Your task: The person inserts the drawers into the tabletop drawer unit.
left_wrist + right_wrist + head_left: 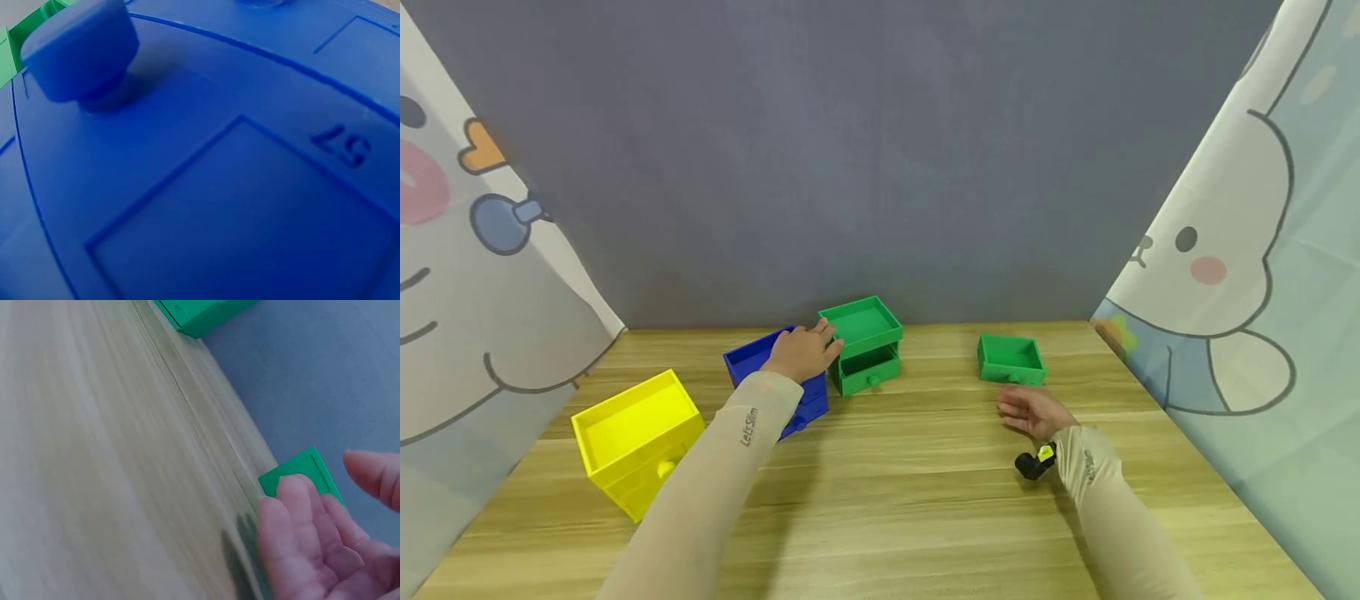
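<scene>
In the head view my left hand reaches over the blue drawer cabinet, its fingertips right at the left edge of a green cabinet. That green cabinet has a tray-like top, an open gap below it and a lower drawer front with a knob. The left wrist view is filled by the blue cabinet's face, showing a knob and the number 57. Farther right, my right hand hangs loosely just in front of a separate green drawer. Its relaxed fingers overlap the drawer in the right wrist view.
A yellow drawer cabinet with a round knob stands at the left, beside my left forearm. The wooden tabletop ends at a grey backdrop, with cartoon-printed cloths at both sides.
</scene>
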`<state>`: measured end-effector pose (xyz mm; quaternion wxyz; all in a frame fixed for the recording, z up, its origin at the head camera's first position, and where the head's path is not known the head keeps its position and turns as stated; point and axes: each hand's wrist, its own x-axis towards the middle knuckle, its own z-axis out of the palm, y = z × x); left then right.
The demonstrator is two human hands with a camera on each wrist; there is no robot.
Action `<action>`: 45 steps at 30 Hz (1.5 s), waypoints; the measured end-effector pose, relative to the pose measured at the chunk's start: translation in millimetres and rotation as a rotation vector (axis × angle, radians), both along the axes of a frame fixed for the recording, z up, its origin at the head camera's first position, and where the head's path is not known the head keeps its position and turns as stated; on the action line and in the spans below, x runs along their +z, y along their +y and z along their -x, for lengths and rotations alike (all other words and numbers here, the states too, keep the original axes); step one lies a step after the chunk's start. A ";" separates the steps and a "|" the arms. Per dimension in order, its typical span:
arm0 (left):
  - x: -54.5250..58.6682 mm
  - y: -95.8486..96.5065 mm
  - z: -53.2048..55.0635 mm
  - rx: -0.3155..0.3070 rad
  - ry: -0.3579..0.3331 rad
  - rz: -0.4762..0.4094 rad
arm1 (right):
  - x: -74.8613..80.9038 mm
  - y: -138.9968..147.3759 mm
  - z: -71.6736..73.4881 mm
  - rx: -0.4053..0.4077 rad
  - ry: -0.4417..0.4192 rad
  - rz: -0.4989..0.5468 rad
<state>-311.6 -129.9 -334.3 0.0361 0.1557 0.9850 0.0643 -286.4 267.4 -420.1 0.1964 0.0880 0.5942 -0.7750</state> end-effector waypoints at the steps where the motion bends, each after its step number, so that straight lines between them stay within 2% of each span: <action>1: -0.2 0.4 -0.1 -0.002 0.003 0.002 | -0.4 1.5 -0.2 -0.025 -0.019 0.018; 6: 0.7 4.0 0.8 -0.001 -0.003 0.010 | -5.4 8.0 0.2 -0.114 -0.115 0.131; 11: 0.8 4.7 1.6 0.007 -0.010 0.014 | -8.3 9.1 2.7 -0.144 -0.143 0.177; 14: 0.4 4.6 1.1 0.005 -0.007 0.014 | -9.1 9.5 4.8 -0.169 -0.159 0.242; 19: 0.0 4.8 1.0 -0.004 -0.003 0.012 | -8.0 9.8 7.9 -0.257 -0.199 0.347; 22: -0.6 4.2 1.8 -0.002 -0.007 0.009 | -6.1 6.1 10.9 -0.303 -0.207 0.341; 25: -2.0 3.1 3.1 0.003 -0.006 0.006 | -4.8 1.1 14.6 -0.314 -0.201 0.301; 28: -3.6 2.6 4.3 0.001 -0.004 0.004 | -4.0 -2.0 17.0 -0.302 -0.190 0.250; 35: -5.4 3.2 5.1 0.005 -0.006 -0.002 | -5.3 0.4 20.8 -0.204 -0.195 0.193; 39: -4.6 2.9 3.3 0.009 -0.008 0.005 | -6.0 -0.4 22.2 -0.196 -0.192 0.177; 45: -2.0 0.4 0.7 0.020 -0.002 0.012 | -3.0 -4.8 21.0 -0.209 -0.139 0.158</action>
